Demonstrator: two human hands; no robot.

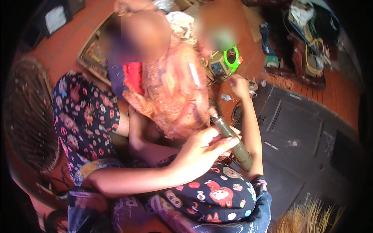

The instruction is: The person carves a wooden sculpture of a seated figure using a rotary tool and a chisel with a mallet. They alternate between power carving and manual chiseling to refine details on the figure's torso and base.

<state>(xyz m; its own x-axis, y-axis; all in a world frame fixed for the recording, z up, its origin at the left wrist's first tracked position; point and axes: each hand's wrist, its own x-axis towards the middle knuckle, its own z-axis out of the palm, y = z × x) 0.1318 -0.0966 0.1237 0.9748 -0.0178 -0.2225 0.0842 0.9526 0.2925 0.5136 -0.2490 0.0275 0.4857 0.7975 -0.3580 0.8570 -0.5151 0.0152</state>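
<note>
A glossy reddish-brown carved wood piece rests on my lap between my legs; its upper part is blurred. My left hand is closed around a thick dark green cylindrical tool. The tool slants, its narrow metal tip pointing up and left, close to the carving's lower right edge. Whether the tip touches the wood I cannot tell. My right hand reaches out past the carving with its fingers curled together, near a small box with a dial. What those fingers hold, if anything, is too small to make out.
A bright green ring stands beside the box. A wooden tray with shavings lies behind on the tiled floor. To the right are a large black panel and a straw broom. A dark slatted oval object stands left.
</note>
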